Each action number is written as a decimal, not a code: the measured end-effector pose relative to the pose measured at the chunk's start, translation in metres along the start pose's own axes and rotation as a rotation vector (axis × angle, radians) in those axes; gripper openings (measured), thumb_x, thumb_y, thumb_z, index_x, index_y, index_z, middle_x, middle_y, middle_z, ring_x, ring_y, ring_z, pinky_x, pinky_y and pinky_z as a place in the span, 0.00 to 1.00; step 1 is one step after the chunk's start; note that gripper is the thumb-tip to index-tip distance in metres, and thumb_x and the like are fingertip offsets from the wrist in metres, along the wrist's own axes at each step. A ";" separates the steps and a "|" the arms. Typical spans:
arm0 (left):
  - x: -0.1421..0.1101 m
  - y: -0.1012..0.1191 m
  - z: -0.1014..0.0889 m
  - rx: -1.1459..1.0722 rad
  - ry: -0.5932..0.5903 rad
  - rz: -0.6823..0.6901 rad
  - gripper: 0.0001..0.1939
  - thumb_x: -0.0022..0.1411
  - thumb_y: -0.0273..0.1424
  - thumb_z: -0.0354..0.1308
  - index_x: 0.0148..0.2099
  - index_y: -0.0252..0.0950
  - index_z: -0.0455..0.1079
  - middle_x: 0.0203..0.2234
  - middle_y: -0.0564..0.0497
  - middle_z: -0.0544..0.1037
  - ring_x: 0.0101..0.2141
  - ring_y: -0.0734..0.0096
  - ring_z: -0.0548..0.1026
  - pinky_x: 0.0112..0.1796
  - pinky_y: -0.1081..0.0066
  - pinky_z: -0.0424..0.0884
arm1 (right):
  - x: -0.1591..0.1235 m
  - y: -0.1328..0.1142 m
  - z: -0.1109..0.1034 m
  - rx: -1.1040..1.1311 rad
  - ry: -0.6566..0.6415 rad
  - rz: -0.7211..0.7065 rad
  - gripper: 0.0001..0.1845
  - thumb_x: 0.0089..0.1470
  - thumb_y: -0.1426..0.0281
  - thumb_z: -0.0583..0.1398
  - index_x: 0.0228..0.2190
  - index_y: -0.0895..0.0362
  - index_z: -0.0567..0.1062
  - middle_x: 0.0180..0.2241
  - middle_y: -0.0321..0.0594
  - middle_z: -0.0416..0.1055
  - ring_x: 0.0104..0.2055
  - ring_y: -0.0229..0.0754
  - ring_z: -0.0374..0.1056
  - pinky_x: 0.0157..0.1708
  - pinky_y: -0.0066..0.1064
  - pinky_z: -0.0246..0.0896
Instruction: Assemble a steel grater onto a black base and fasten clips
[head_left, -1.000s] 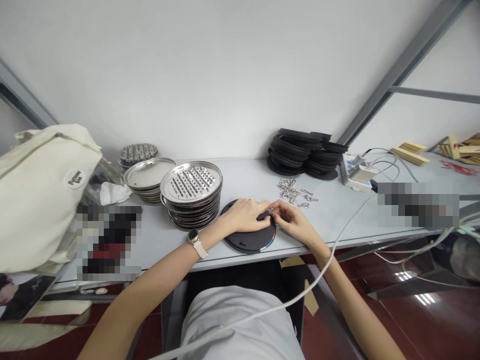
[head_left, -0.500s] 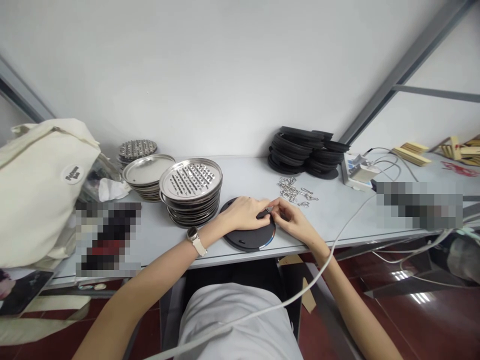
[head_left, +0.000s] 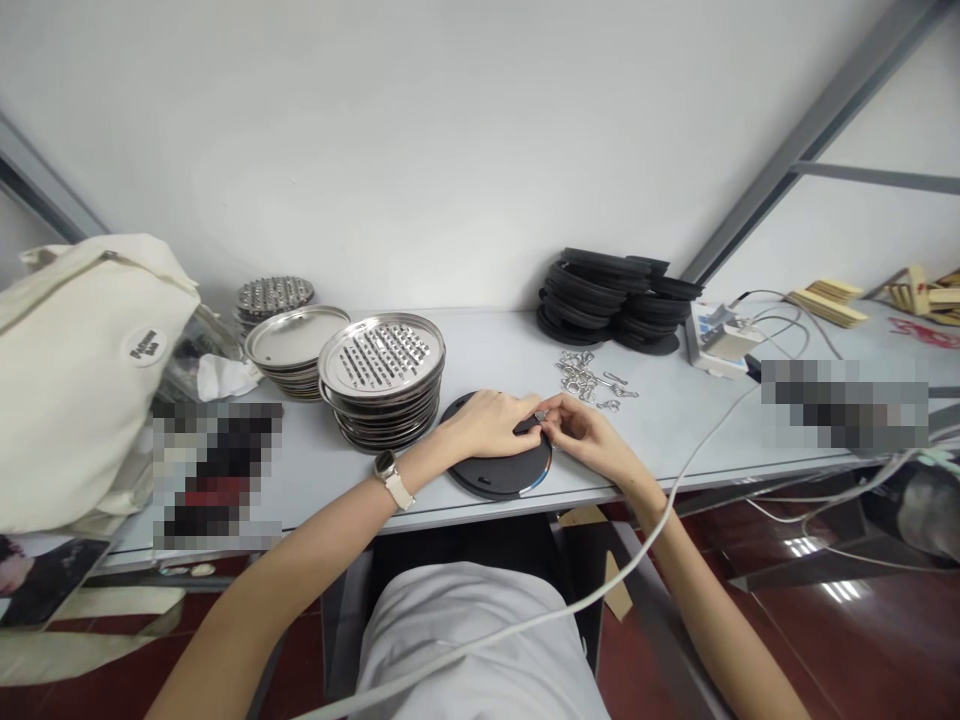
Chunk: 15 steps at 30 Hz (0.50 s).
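Note:
A round black disc with a small slot and a coloured strip on its rim lies flat near the table's front edge. My left hand is laid over it from the left, gripping it near the right rim, with the wrist in a white-strapped watch. At that rim my right hand pinches a small silvery metal piece between thumb and forefinger; the fingertips hide most of it. Just beyond the right hand is a loose pile of small metal clasps and rings.
Stacked metal grater discs stand left of the hands, with plain metal lids behind. Black discs are piled by the wall. A power strip sits to the right, its white cable crossing my right forearm. A cream bag fills the left.
Both hands stay at the disc's right rim, nearly still. The silvery piece at the right fingertips shows more clearly now. The view has shifted very slightly.

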<state>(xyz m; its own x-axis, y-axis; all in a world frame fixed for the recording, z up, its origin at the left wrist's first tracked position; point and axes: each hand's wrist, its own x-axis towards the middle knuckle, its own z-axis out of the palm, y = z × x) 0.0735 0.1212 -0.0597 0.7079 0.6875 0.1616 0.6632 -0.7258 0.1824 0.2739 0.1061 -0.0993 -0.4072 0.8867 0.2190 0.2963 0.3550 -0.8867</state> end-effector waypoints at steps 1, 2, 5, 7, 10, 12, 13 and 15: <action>0.000 0.000 0.000 0.000 0.001 0.000 0.13 0.65 0.40 0.47 0.44 0.38 0.66 0.31 0.49 0.79 0.31 0.62 0.77 0.30 0.70 0.65 | 0.000 0.000 0.000 0.009 -0.002 0.006 0.11 0.58 0.65 0.58 0.43 0.56 0.69 0.26 0.34 0.64 0.28 0.38 0.61 0.31 0.31 0.60; 0.000 0.000 0.000 0.001 0.002 0.003 0.13 0.65 0.40 0.46 0.44 0.38 0.65 0.31 0.49 0.79 0.30 0.62 0.77 0.30 0.70 0.64 | 0.000 0.000 -0.001 0.019 -0.005 0.010 0.11 0.58 0.65 0.59 0.43 0.56 0.70 0.26 0.34 0.64 0.28 0.38 0.62 0.31 0.31 0.60; 0.000 0.000 0.000 0.002 0.009 0.015 0.13 0.65 0.40 0.46 0.44 0.38 0.65 0.30 0.50 0.79 0.30 0.62 0.77 0.29 0.70 0.64 | 0.000 0.000 -0.002 0.039 -0.009 0.016 0.12 0.58 0.65 0.59 0.43 0.56 0.70 0.27 0.35 0.65 0.29 0.38 0.62 0.32 0.31 0.60; 0.000 -0.001 0.000 0.004 0.011 0.016 0.13 0.65 0.40 0.46 0.44 0.38 0.65 0.30 0.50 0.79 0.30 0.62 0.77 0.29 0.70 0.64 | 0.000 0.001 -0.002 0.046 -0.008 0.013 0.12 0.58 0.64 0.59 0.43 0.56 0.70 0.27 0.35 0.66 0.29 0.38 0.63 0.32 0.31 0.60; 0.000 0.000 0.000 0.003 0.005 0.012 0.14 0.65 0.40 0.46 0.45 0.38 0.65 0.30 0.49 0.79 0.29 0.61 0.77 0.29 0.69 0.65 | 0.000 0.001 -0.002 0.059 -0.009 0.013 0.13 0.58 0.64 0.59 0.43 0.56 0.70 0.27 0.35 0.66 0.29 0.38 0.63 0.32 0.31 0.60; 0.000 0.000 -0.001 -0.001 0.001 0.011 0.14 0.65 0.40 0.46 0.45 0.38 0.65 0.30 0.49 0.79 0.29 0.61 0.77 0.29 0.69 0.65 | 0.000 0.001 -0.001 0.057 -0.008 0.025 0.12 0.58 0.63 0.59 0.42 0.56 0.70 0.26 0.35 0.65 0.29 0.38 0.63 0.31 0.30 0.60; 0.000 0.000 -0.002 0.000 0.000 0.010 0.14 0.65 0.40 0.46 0.45 0.38 0.65 0.30 0.49 0.79 0.30 0.61 0.77 0.30 0.69 0.65 | 0.000 0.001 -0.001 0.052 -0.005 0.031 0.12 0.58 0.62 0.59 0.41 0.56 0.70 0.26 0.35 0.65 0.28 0.38 0.62 0.31 0.30 0.60; 0.000 0.001 -0.002 0.003 -0.001 0.003 0.14 0.65 0.39 0.46 0.45 0.37 0.65 0.30 0.49 0.79 0.30 0.61 0.77 0.30 0.69 0.66 | 0.000 -0.001 0.000 0.036 0.020 0.028 0.13 0.59 0.61 0.58 0.41 0.56 0.70 0.26 0.35 0.65 0.29 0.38 0.62 0.31 0.30 0.60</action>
<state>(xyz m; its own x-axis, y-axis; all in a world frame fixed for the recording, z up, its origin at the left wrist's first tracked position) 0.0733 0.1208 -0.0573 0.7104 0.6851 0.1612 0.6617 -0.7282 0.1787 0.2741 0.1060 -0.0985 -0.3815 0.9020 0.2021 0.2761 0.3199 -0.9063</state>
